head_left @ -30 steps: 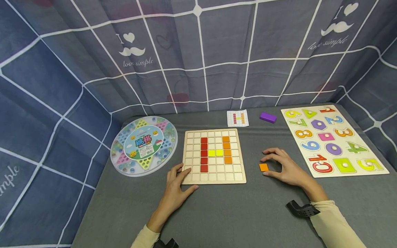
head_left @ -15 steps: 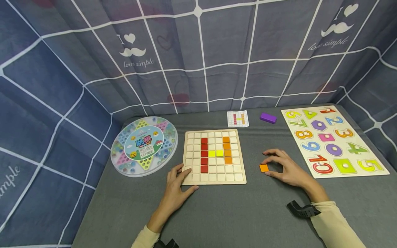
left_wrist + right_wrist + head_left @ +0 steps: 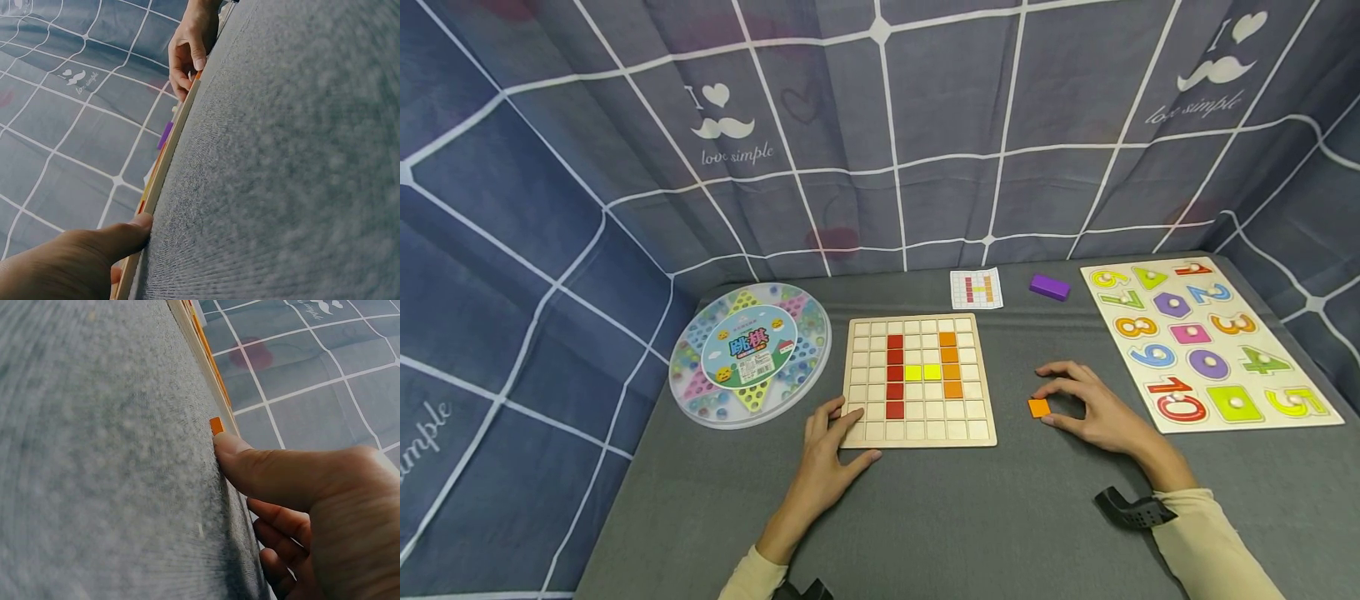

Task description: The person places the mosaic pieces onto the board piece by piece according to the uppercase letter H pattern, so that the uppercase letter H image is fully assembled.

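Observation:
A wooden grid board (image 3: 917, 425) lies flat on the table, with a red column (image 3: 895, 372), two yellow tiles (image 3: 922, 372) and an orange column (image 3: 951, 365) set in its cells. At its front left corner rests my left hand (image 3: 823, 462): the index fingertip lies on the board and the thumb (image 3: 134, 236) meets the front edge. To the right of the board, my right hand (image 3: 1093, 408) pinches a small orange square tile (image 3: 1039, 408) between thumb and index finger, its other fingers loosely bent. Whether this tile touches the table I cannot tell.
Behind the board lie a printed pattern card (image 3: 976, 288) and a purple block (image 3: 1049, 287). A round Chinese checkers box (image 3: 748, 354) stands at left. A number and shape puzzle board (image 3: 1206, 346) lies at right. A tiled-pattern curtain (image 3: 940, 100) hangs behind.

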Action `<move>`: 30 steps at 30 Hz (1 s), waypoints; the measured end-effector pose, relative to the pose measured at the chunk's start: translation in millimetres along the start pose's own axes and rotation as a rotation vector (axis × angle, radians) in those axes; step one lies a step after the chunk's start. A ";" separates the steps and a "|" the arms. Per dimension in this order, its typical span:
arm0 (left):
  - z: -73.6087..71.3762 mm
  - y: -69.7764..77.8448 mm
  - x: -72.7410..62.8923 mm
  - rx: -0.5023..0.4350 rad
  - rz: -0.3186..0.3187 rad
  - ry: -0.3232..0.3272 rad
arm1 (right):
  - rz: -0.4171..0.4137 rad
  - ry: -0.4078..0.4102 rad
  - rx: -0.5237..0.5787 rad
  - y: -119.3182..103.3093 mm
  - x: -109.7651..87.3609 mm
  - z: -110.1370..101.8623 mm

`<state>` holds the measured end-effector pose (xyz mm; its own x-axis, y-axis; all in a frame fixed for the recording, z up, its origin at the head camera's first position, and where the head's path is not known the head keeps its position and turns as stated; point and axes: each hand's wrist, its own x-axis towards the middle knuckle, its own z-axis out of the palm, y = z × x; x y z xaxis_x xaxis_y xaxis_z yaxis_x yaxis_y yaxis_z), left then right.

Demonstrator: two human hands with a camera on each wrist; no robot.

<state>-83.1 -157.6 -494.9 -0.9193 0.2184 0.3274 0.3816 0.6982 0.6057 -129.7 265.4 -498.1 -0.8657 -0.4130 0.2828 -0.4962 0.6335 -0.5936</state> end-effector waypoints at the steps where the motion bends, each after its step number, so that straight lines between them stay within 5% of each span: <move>1: -0.2 0.1 0.2 -0.001 0.001 0.000 | 0.004 -0.001 0.000 -0.3 0.0 0.0; 16: 0.4 -0.8 -0.6 -0.002 -0.002 0.000 | -0.007 0.064 0.015 -4.9 5.9 5.9; 30: 0.5 -1.5 -0.1 0.003 0.007 0.004 | -0.151 0.018 0.117 -43.4 48.7 47.0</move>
<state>-83.6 -158.4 -496.2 -0.9161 0.2210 0.3344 0.3880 0.6984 0.6014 -147.2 187.0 -494.0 -0.7836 -0.4849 0.3883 -0.6104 0.4847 -0.6265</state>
